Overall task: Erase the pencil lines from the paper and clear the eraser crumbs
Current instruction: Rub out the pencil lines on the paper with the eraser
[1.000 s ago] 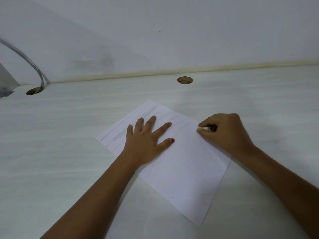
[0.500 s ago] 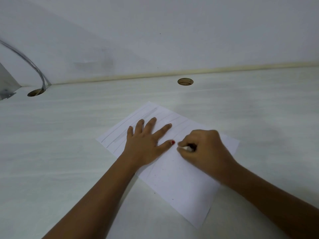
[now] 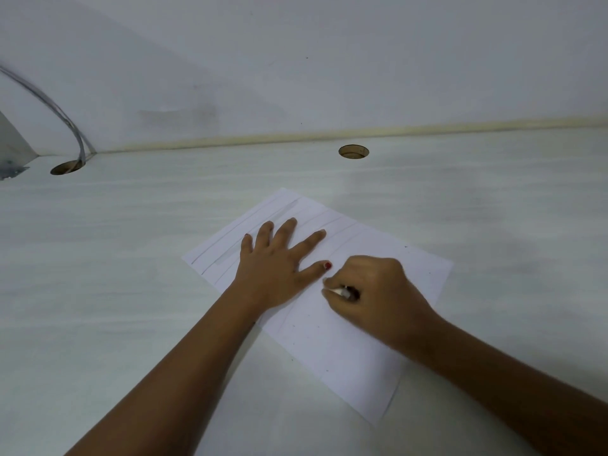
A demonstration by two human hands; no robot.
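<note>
A white sheet of paper (image 3: 348, 353) lies at an angle on the pale desk, with several grey pencil lines (image 3: 230, 238) across its far left part. My left hand (image 3: 279, 261) lies flat on the sheet with spread fingers, pressing it down. Just to its right, my right hand (image 3: 378, 291) pinches a small white eraser (image 3: 339, 291) against the paper beside my left thumb. Tiny dark eraser crumbs (image 3: 309, 314) dot the near half of the sheet.
The pale wood-grain desk (image 3: 115, 291) runs back to a white wall. Two round cable holes sit near the wall, one at the middle (image 3: 353, 151) and one at the left (image 3: 67, 167) with a grey cable (image 3: 62, 116) rising from it.
My right hand with the eraser has slid from the sheet's far right edge leftward and nearer, stopping beside my left thumb. My left hand has stayed put.
</note>
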